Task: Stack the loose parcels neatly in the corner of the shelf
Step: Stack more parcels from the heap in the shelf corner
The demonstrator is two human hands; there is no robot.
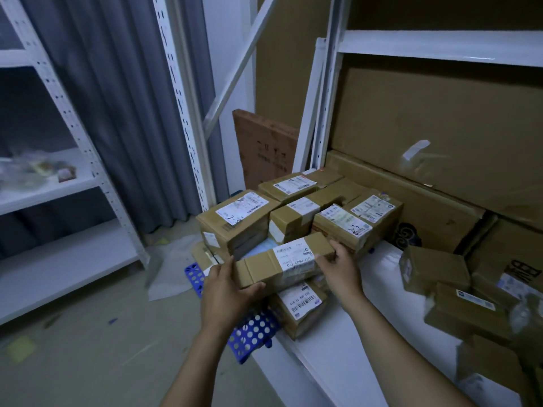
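Two big flat cartons point(440, 118) stand against the back of the white shelf point(385, 271), and the sorting goes on in front of them. Five labelled parcels can be counted on top of the corner stack point(238, 221) at the shelf's left end. They sit tight against one another, and there may be more layers underneath that cannot be seen.

At least three loose parcels point(435, 268) lie tumbled at the right end of the shelf, well apart from the stack. That side is too blurred for a sure count. One blue perforated crate point(252, 330) juts out at the shelf's front edge. One labelled box point(299, 306) rests beside it at the front of the stack.

A single long parcel point(282, 262) is in hand, held level just above that front box. The left hand point(226, 289) grips its near left end with the fingers wrapped round the cardboard. The right hand point(338, 268) clasps the far right end.

The step looks like placement, with this parcel about to join the pile. The next move seems to call for lowering it squarely and lining its edges up with the boxes behind. After that comes a reach to the right for the scattered ones, so much of the task remains.
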